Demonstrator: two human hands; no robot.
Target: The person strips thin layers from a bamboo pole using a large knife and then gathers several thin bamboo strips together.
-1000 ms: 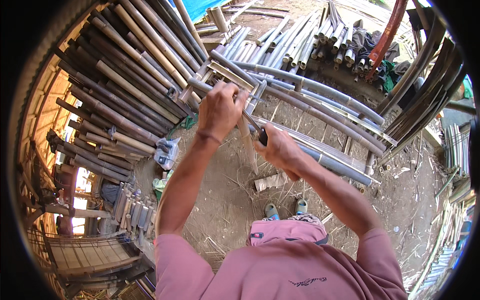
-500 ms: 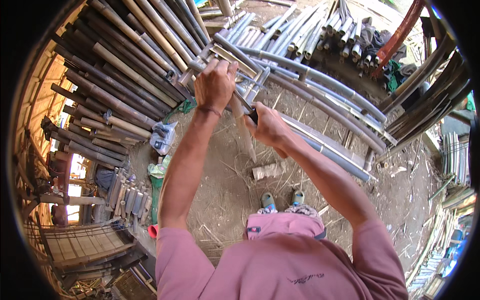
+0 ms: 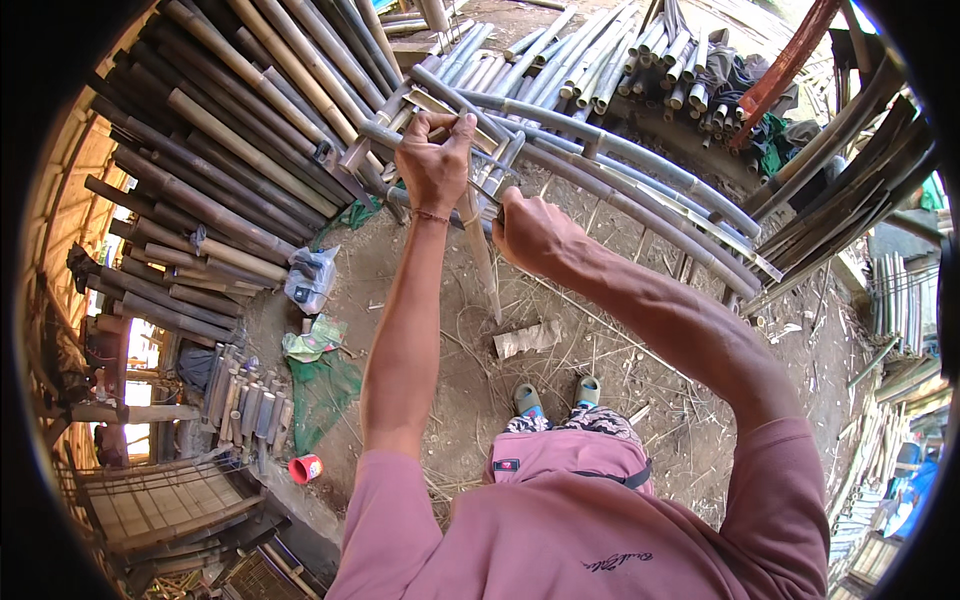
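Jutting from right grip (image 3: 538, 232) toward left grip (image 3: 434, 168): slender tool (image 3: 484, 192)

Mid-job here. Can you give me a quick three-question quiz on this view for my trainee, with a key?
1. True or false: the right hand is empty.
2. Multiple choice: what is the main colour of the small container on the ground below the green netting in the picture?
A) blue
B) red
C) black
3. Fill in the blank: the clear plastic bag is nearer to the person's ____ hand.

Key
1. False: it grips a tool with a slim blade.
2. B, red.
3. Left: the left hand is on the bag's side of the picture.
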